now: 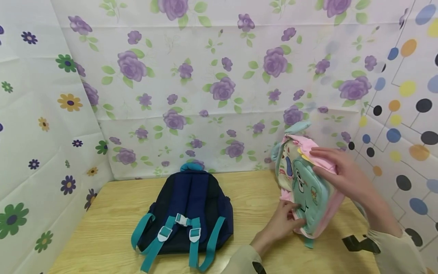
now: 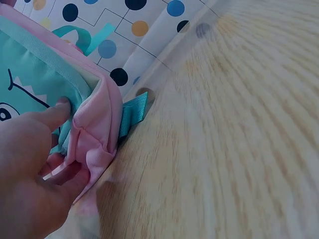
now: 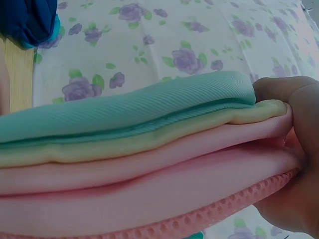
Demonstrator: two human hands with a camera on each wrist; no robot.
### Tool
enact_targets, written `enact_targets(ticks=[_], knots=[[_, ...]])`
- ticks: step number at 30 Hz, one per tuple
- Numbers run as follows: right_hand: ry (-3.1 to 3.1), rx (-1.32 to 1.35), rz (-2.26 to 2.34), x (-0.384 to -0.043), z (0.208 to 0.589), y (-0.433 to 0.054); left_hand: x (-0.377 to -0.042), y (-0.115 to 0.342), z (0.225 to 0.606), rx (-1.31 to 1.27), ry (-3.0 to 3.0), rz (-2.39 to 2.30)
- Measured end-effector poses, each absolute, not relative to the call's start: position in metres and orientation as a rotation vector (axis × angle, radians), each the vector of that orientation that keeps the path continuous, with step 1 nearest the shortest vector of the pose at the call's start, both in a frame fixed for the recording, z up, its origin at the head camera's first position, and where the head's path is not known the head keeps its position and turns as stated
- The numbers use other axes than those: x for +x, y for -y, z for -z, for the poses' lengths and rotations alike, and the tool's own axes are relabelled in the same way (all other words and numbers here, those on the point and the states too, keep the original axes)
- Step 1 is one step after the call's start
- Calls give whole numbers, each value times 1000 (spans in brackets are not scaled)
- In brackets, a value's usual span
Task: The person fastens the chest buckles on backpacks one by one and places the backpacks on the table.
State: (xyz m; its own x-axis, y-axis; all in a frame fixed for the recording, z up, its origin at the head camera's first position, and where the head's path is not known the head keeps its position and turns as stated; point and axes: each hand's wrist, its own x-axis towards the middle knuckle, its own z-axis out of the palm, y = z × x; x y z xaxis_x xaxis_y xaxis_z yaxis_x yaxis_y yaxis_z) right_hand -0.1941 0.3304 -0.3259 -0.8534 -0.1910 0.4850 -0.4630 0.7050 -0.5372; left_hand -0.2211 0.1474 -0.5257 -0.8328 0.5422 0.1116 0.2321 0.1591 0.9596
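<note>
Pink bag (image 1: pixel 308 182) at the table's 2 o'clock, tilted, a lower corner touching the wood; mint pocket (image 1: pixel 309 201), with eyes and mouth, turned toward 7 o'clock; teal tab (image 2: pixel 133 114) at its foot.

Nearest, two pale sleeves (image 1: pixel 397 251); left hand (image 1: pixel 280 222) at the bag's 7 o'clock, pinching the lower edge, thumb on the mint pocket, fingertips on pink fabric; right hand (image 1: pixel 345 175) at its 2 o'clock, gripping the upper side.

Blue bag (image 1: pixel 189 198) at the pink bag's 9 o'clock, the two apart; it lies straps-side up, white buckle (image 1: pixel 181 220) across teal straps (image 1: pixel 215 239), handle (image 1: pixel 191 166) at its 12.

Both on a wood-grain table (image 1: pixel 113 224); beyond, rose cloth (image 1: pixel 205 45) at 12 o'clock, daisy cloth (image 1: pixel 37 144) at 10, dotted cloth (image 1: pixel 407 133) at 2.
</note>
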Motion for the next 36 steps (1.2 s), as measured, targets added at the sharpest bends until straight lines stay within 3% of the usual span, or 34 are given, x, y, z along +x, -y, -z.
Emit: enact_targets(ticks=[9,17,36], knots=[[2535,496,-1005,-196,322,-312,-223,-133,517,929,-2351,-1532],[2472,510,-982,-199,328,-301,-224,-104,490,814,-2355,-1646],[2409,530,-1066,-201,337,-281,-221,-53,419,939,-2411,-1764]])
